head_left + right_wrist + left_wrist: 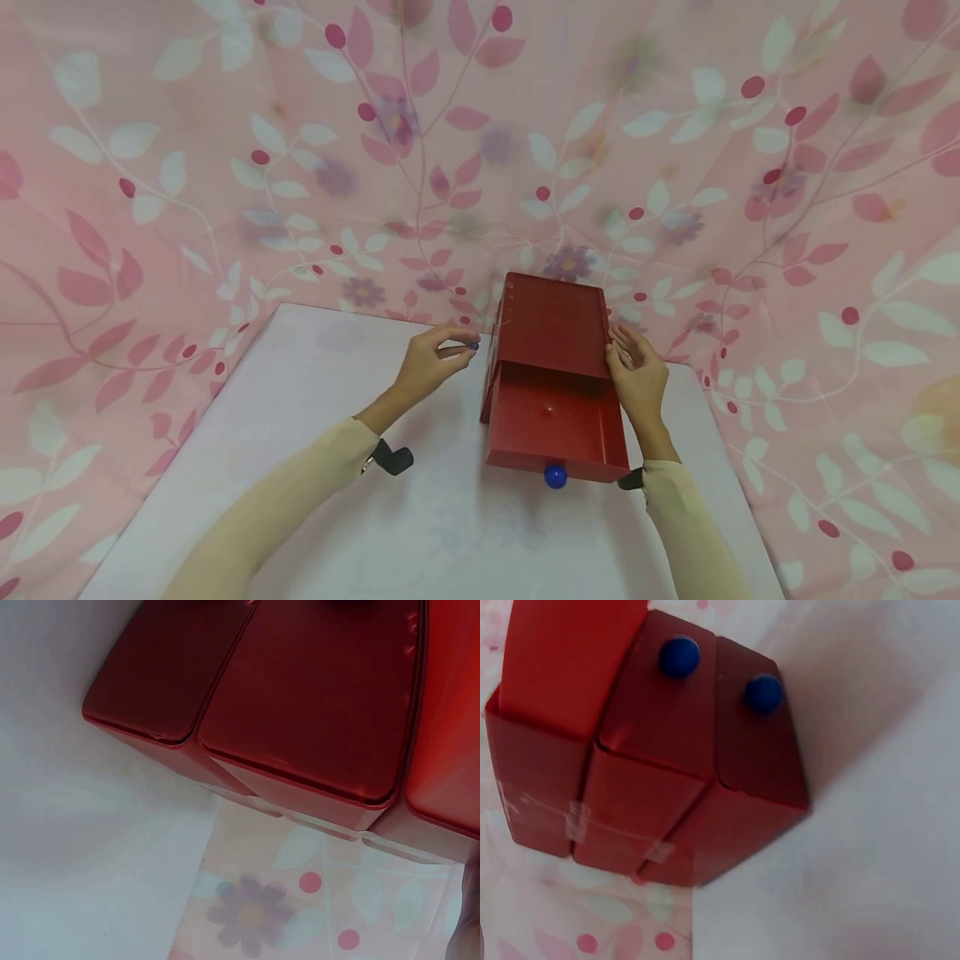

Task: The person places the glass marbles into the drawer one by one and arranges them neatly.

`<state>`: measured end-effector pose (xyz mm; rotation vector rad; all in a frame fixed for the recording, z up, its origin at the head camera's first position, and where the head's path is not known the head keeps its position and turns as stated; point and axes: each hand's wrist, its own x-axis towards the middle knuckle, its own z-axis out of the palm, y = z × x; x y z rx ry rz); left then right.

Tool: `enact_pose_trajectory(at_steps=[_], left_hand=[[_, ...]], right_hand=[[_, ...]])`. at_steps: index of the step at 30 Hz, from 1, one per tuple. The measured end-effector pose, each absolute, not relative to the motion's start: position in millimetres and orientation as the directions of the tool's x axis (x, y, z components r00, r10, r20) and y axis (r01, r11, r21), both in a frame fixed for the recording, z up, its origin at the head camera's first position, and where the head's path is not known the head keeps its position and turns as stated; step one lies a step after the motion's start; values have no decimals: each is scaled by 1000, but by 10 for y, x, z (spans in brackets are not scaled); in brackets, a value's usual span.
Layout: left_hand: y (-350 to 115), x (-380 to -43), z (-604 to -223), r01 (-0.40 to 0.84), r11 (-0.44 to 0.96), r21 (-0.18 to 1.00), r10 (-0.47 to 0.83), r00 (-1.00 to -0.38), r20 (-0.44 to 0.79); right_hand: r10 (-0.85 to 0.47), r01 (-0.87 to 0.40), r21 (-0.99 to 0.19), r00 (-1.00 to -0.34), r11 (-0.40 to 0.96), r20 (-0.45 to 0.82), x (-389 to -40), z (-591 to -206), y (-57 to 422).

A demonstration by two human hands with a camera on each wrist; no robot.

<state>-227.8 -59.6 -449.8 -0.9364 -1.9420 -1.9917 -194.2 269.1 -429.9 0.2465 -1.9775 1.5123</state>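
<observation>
A red three-drawer cabinet [555, 325] stands at the table's far side, its top drawer [551, 417] pulled out, with a blue round knob [555, 477] on the front. No contents show inside that drawer. Left of the cabinet, my left hand [429, 360] pinches a small dark blue ball-like piece [474, 346] between thumb and fingertips. My right hand [640, 372] rests its fingers against the cabinet's right side. In the left wrist view, the lower drawers [660, 697] are pushed in, each with a blue knob [763, 694].
The white table [405, 517] has its far edge just behind the cabinet. A pink floral cloth [420, 150] hangs behind and on both sides. Dark wrist straps [393, 458] show at the sleeves.
</observation>
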Motion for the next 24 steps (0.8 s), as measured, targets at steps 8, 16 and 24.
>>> enact_pose_trajectory(at_steps=[8,16,24], left_hand=[[-467,-2139,-4323,591,-145,794,309,-735,604],[-327,-1994,-4252,561,-186,807,361,-724,587],[-180,-1901,-4205,612,-175,771,408,-668,622]], right_hand=[[225,-497,-808,-788,317,573,-1940,-4310,2699],[225,-503,-805,-785,314,578,-1944,-4320,2705],[227,-503,-813,-789,293,571,-1952,-4319,2712]])
